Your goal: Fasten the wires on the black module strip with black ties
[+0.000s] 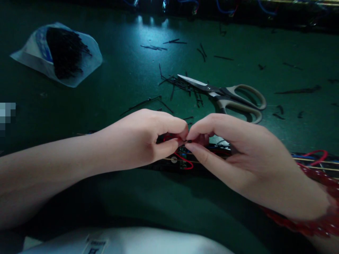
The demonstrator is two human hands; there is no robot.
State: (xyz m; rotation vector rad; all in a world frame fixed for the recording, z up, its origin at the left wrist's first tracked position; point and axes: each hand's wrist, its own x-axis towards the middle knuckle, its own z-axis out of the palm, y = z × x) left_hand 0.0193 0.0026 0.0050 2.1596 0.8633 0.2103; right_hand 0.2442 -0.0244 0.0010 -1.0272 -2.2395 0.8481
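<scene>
My left hand (156,134) is closed in a pinch, its thumb and forefinger meeting near the middle of the view. What lies between those fingertips is mostly hidden. Directly opposite, my right hand (227,148) pinches a small black piece (189,141), and the fingertips of both hands almost touch. A red wire (191,165) loops just below the fingertips, over a long dark strip with small circuit parts (182,158). The strip lies crosswise under both hands, which cover much of it.
Grey-handled scissors (212,92) lie partly open beyond my right hand. Thin black pieces (174,83) are scattered over the green tabletop (119,88). A clear plastic bag (90,53) of black strips sits at the far left. Another wired assembly (246,16) runs along the back.
</scene>
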